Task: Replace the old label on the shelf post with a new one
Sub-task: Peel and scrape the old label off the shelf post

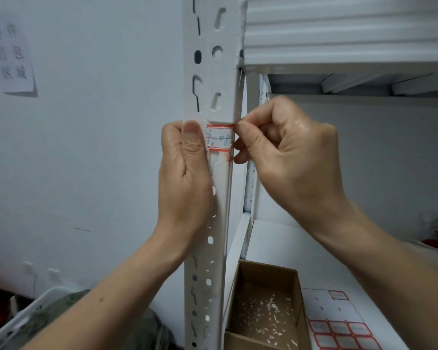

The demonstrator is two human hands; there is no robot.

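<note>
On the shelf post [214, 79] — both hands pressing the label [219, 137].

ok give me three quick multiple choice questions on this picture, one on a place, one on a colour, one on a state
1. Where does the cardboard box sit?
A) on the floor
B) on the shelf right of the post
C) on top of the rack

2. What colour is the border of the label?
A) red
B) green
C) black

3. What is the right hand doing?
A) hanging idle
B) holding a pen
C) pinching the label's right edge

Answers:
1 B, it rests on the white board beside the post's lower part.
2 A, red lines frame the blue writing.
3 C, thumb and forefinger meet at that edge.
</note>
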